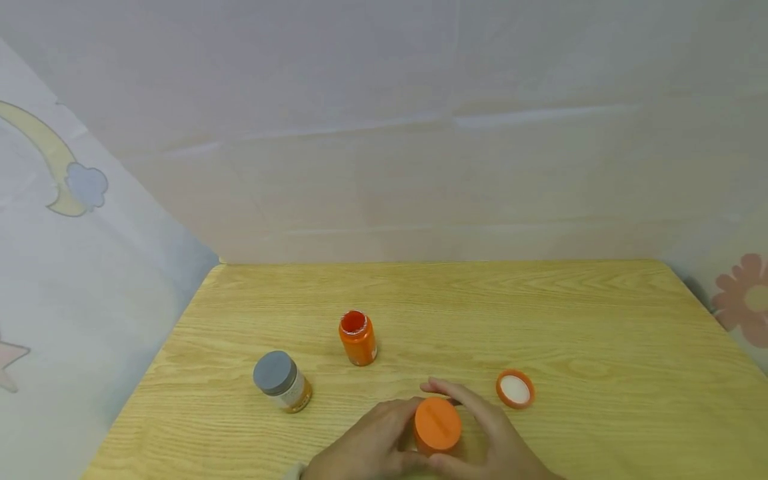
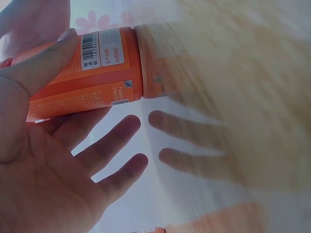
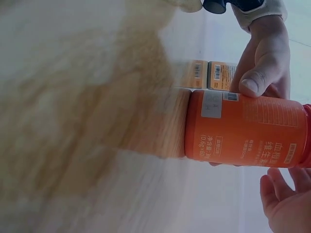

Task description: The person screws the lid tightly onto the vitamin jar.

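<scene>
Plainly orange bottle (image 3: 245, 128), seemingly capped.

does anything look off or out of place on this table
No spill shows. One oddity: the far orange bottle stands uncapped, its mouth edged raggedly in white, and an orange cap lies apart, white inside facing up. The grey-lidded jar and nearer orange bottle both have lids on.

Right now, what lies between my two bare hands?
A cylindrical bottle of bright orange lies between left hand and right hand, as the head view shows.
</scene>
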Tool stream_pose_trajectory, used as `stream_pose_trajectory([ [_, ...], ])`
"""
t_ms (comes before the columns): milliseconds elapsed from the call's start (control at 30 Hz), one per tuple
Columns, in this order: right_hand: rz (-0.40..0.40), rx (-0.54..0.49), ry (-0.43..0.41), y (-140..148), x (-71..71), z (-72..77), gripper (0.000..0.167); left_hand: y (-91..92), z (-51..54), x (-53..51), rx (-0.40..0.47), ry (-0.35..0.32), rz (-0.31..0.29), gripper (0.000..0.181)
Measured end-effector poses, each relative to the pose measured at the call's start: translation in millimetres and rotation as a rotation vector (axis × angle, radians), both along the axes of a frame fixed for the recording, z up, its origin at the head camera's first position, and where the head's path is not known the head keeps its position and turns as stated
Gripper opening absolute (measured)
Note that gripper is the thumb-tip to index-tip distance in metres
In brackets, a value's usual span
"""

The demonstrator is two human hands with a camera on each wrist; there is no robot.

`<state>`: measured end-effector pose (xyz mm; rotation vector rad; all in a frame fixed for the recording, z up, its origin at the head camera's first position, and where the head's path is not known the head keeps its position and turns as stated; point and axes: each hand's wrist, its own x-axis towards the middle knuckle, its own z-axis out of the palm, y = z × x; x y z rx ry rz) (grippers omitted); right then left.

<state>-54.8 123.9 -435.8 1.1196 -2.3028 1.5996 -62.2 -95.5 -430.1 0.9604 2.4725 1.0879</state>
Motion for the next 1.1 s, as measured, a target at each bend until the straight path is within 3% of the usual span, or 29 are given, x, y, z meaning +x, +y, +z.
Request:
stream_pose_trajectory([
  [167, 0.064, -0.051, 0.016, 1.4, -1.4, -1.1, 0.069, -0.7, 0.9, 0.1, 0.022, 0.005, -0.012, 0.054],
  [300, 0.013, -0.049, -0.033, -0.5, 2.5, 1.0, 0.064, -1.0, 0.5, -0.6, 0.017, 0.019, -0.016, 0.053],
  [400, -0.029, -0.052, -0.07, -2.7, 4.5, 1.0, 0.063, -0.4, 0.4, -0.9, 0.022, -0.018, -0.008, 0.049],
  [567, 0.013, -0.171, -0.007, -9.1, -0.1, -7.1, 0.066, 0.5, -0.7, -1.4, 0.043, -0.081, -0.005, 0.044],
  [667, 0.039, -0.2, 0.02, -11.7, -2.4, -9.4, 0.068, 0.3, -1.1, -1.6, 0.035, -0.07, -0.008, 0.045],
  [800, -0.001, -0.114, -0.023, -8.0, -0.7, -6.7, 0.076, 0.1, -0.8, -1.1, -0.004, -0.013, -0.005, 0.046],
  [900, -0.027, -0.02, -0.054, -2.0, 1.5, -3.1, 0.081, 0.2, -0.4, -1.1, 0.004, -0.019, -0.008, 0.044],
  [1100, 0.051, -0.006, -0.062, 4.3, 0.9, 2.8, 0.07, -0.2, 1.6, -0.7, 0.016, -0.018, -0.012, 0.05],
])
